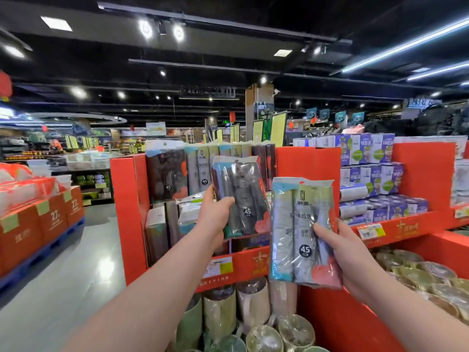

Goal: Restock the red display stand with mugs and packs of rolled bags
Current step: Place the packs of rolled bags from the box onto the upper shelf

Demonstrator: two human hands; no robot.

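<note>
The red display stand (129,214) rises in front of me, with packs of rolled bags (166,171) upright on its upper shelf. My left hand (215,214) grips a pack of dark rolled bags (241,196), held up before that shelf. My right hand (340,247) grips a pack of grey rolled bags (299,232), lower and nearer to me. Wrapped mugs (220,316) stand in the stand's lowest tier, under both packs.
Blue and white boxes (368,174) fill the red shelves at the right. Several wrapped bowls (418,270) lie in a red bin at the lower right. Orange cartons (50,219) sit on a blue pallet at the left, across a bare grey aisle floor (83,262).
</note>
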